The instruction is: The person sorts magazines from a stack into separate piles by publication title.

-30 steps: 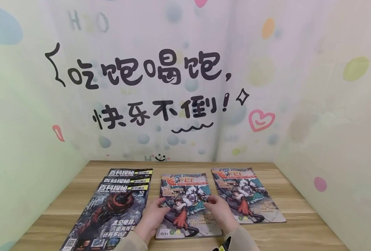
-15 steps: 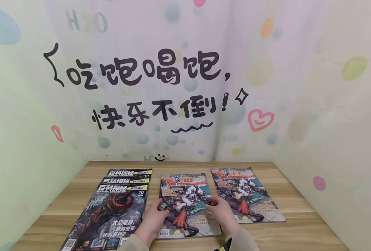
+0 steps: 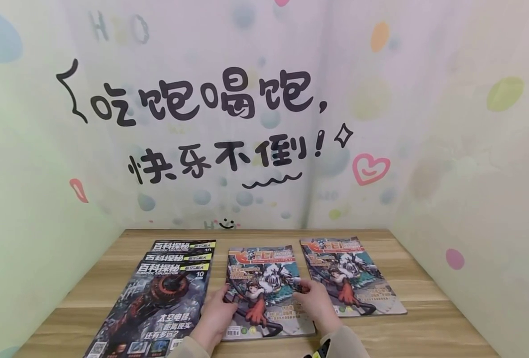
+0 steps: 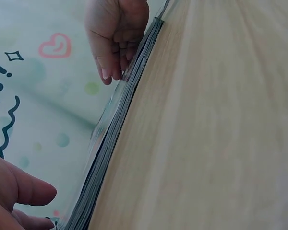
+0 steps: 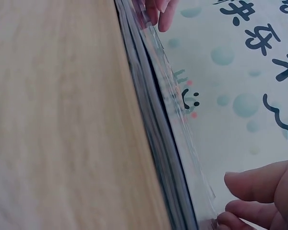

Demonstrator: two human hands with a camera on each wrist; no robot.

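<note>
In the head view, a stack of comic magazines (image 3: 264, 293) with a red-gloved figure on the cover lies flat on the table. The left hand (image 3: 217, 313) is at its left edge, the right hand (image 3: 315, 306) at its right edge, thumbs on the near side of the fingers. Several layers show along the stacked magazines' edge (image 4: 117, 124) in the left wrist view. There the left thumb and fingers stand apart at the near end, nothing pinched between them. The right wrist view shows the right fingertips (image 5: 230, 220) at the magazines' side, its thumb raised off.
To the left, overlapping dark science magazines (image 3: 157, 298) are fanned out, with three title strips showing. Another comic magazine (image 3: 351, 278) with the same cover lies to the right. Behind the wooden table (image 3: 425, 328) rises a printed wall (image 3: 264, 209); side walls stand left and right.
The left hand has slid slightly down and left along the stack's edge. The right hand stays almost where it was, and the magazines keep their places; the view has shifted a little.
</note>
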